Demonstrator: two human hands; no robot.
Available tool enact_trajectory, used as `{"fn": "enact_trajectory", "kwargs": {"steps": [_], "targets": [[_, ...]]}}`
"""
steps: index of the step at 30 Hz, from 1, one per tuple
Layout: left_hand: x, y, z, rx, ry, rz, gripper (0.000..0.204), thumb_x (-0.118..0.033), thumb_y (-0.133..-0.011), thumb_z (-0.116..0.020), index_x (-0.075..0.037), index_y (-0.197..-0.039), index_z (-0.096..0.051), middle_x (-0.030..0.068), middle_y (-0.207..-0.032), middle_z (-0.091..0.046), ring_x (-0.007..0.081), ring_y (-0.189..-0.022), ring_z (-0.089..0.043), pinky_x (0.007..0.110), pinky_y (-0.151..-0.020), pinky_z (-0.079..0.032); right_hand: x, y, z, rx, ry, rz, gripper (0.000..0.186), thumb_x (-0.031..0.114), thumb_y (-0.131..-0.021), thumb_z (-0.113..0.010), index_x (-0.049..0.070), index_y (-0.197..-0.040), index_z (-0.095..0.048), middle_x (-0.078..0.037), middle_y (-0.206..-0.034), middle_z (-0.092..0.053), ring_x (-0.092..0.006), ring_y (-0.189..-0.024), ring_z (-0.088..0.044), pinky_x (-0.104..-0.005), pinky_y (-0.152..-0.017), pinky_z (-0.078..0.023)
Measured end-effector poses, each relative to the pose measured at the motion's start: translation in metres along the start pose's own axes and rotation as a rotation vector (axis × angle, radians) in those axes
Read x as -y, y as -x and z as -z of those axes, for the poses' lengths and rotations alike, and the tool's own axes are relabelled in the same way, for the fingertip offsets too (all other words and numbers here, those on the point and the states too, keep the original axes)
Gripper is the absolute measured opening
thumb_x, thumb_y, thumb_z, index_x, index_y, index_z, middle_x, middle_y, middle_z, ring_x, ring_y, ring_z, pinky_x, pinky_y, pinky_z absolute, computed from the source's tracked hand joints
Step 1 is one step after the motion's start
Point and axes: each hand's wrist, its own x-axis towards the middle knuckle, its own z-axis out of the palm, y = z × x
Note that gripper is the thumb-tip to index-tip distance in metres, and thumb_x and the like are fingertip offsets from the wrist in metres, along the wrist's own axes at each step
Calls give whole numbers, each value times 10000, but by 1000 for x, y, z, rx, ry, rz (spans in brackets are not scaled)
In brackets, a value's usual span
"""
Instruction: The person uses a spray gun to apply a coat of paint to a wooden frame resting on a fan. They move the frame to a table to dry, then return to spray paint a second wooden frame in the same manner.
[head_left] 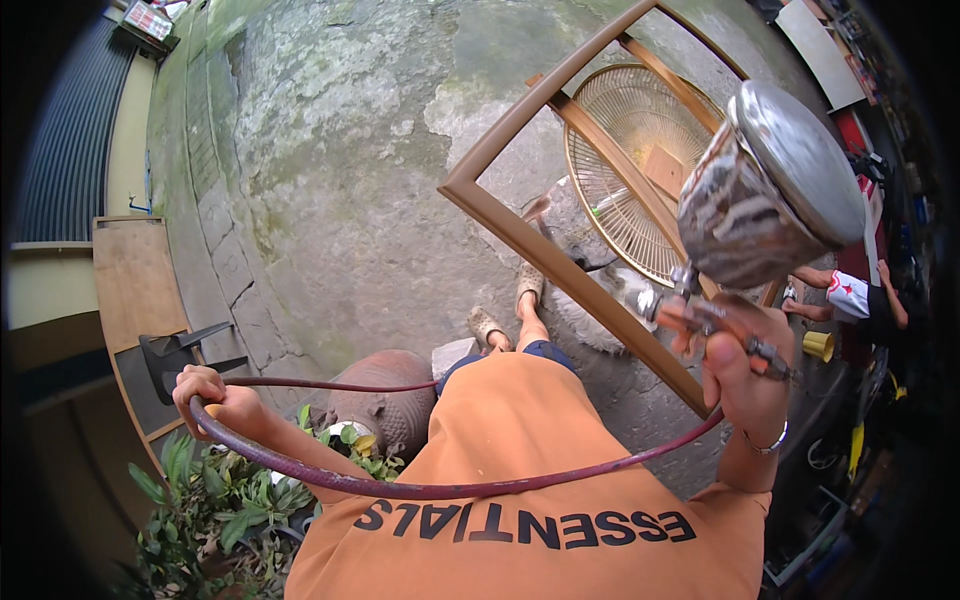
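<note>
My right hand (pixel 750 375) is closed around the handle of a spray gun (pixel 765 195), raised at the right. Its large silvery cup is streaked with brown and grey. A dark red hose (pixel 480 490) bows across in front of my orange shirt between my hands. My left hand (pixel 218 402) is closed around this hose, out to the left. Below and beyond the spray gun, a brown rectangular wooden frame (pixel 572 258) with crossbars lies tilted over a round wire fan grille (pixel 625 120). The gun and my right hand cover part of the frame's right side.
Potted plants (pixel 230 500) and a brown clay pot (pixel 385 400) stand near my left arm. A wooden panel (pixel 140 280) and a dark chair (pixel 180 360) are farther left. Another person (pixel 850 295) is at the right, near a yellow bucket (pixel 818 346). Worn concrete (pixel 340 180) stretches ahead.
</note>
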Motion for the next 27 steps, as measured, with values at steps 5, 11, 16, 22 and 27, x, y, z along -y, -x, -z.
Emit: {"fn": "enact_trajectory", "kwargs": {"steps": [5,11,16,22,27], "targets": [[-2,2,6,-13,-43,-34,622,-634,-928,-408,-82,-645,-362,-11,-545,-257,103,-472,-294,255,-465,-208,-25,-19,19,-479,259,-25,348,329,-949,-591,13,-1064,-679,-35,-752,-660,-25,-440,-428,-197,-425,-327],[-8,0,8,31,-99,-41,638,-647,-918,-413,-68,-650,-390,0,-550,-292,117,-489,-316,268,-486,-249,-28,-30,47,-891,161,13,355,316,-965,-567,-18,-1052,-649,-19,-688,-624,-10,-341,-368,-165,-303,-239],[-1,-2,2,1,-30,33,605,-610,-943,-406,-87,-642,-351,-4,-569,-277,104,-488,-296,261,-480,-223,-31,0,30,-582,103,-83,410,361,-975,-534,-22,-898,-656,-60,-679,-644,-16,-340,-390,-176,-315,-245],[-15,-11,-23,24,9,23,588,-591,-954,-400,-99,-642,-316,-12,-577,-228,100,-480,-256,253,-469,-188,-5,-17,14,-15,-67,22,320,282,-912,-642,-23,-987,-703,-40,-689,-624,-55,-583,-516,-220,-523,-381],[-25,-13,-35,35,38,71,635,-660,-906,-419,-94,-634,-327,-13,-569,-240,98,-484,-248,252,-456,-171,-21,-65,45,-189,135,-46,284,246,-937,-612,-6,-1028,-704,-38,-716,-637,-55,-556,-496,-207,-511,-368]]}}
